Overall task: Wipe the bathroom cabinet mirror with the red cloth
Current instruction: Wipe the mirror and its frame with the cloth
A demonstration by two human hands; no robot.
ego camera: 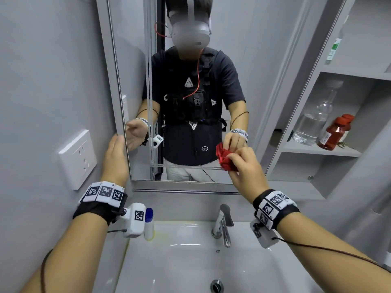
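The cabinet mirror [237,66] hangs above the sink and reflects a person with a headset. My right hand [246,168] grips a crumpled red cloth [225,158] and holds it against the lower right part of the glass. My left hand [115,158] is raised at the mirror's left edge, fingers straight, touching the frame [105,66] with nothing in it. Both wrists carry bands with black-and-white markers.
A white sink [190,261] with a chrome faucet [222,225] lies below. A white bottle with a blue cap [149,224] stands at the sink's back left. A wall socket [77,158] is on the left. Open shelves on the right hold a clear glass bottle [313,121] and a red bottle [335,133].
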